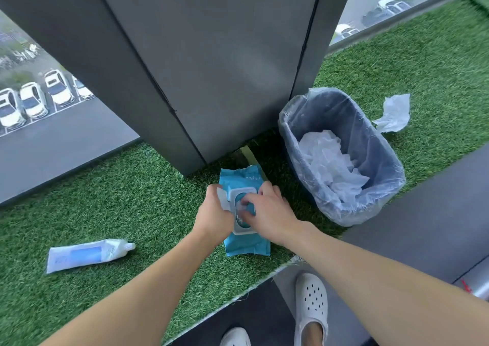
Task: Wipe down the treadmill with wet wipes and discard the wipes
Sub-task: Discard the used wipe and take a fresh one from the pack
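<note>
Head view, looking down: my two bare arms reach to a teal wet wipes pack [247,242] lying flat on the green artificial grass [119,202], just in front of a dark grey pillar [211,67]. My left hand [214,213] grips the left edge of the pack, fingers curled around the white flip lid [222,196], which stands open. My right hand [267,210] lies over the pack's oval opening, thumb and fingertips pinched together on a bit of white wipe [242,208] showing there.

To the right of the pack, close by, stands a grey bin [341,157] lined with a clear plastic bag; crumpled white wipes [330,163] lie inside it. A loose piece of clear plastic [394,114] lies on the grass just beyond the bin's far right side. Well to the left of the pack, a white and blue tube [87,255] lies on its side on the grass, cap pointing right.

At the bottom, my white perforated clogs [311,306] stand on a dark floor beside the edge of the grass. Through the glass at upper left, parked white cars [34,102] show far below.
</note>
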The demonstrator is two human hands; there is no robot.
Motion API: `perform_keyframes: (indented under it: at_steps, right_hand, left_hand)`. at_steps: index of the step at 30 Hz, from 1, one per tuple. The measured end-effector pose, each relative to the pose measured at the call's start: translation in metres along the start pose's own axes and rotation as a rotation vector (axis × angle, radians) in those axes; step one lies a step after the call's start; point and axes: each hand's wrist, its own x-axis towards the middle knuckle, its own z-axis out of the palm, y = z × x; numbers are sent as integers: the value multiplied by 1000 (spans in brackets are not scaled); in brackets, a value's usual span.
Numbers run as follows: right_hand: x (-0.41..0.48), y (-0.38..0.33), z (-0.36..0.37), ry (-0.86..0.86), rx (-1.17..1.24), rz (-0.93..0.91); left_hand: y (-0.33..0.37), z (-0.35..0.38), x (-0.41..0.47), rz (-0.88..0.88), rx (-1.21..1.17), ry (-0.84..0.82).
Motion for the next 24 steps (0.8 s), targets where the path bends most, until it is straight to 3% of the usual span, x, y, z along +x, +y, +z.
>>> perform_keyframes:
  at_steps: [4, 19, 24]
  right_hand:
    - [2, -3, 4, 162, 35, 7]
    - [8, -16, 6, 78, -276, -51]
    - [9, -24, 6, 83, -206, 10]
  left_hand:
    - [0, 0, 2, 7, 37, -25]
    - [-2, -2, 3, 33, 60, -84]
    - [-2, -3, 2, 63, 106, -119]
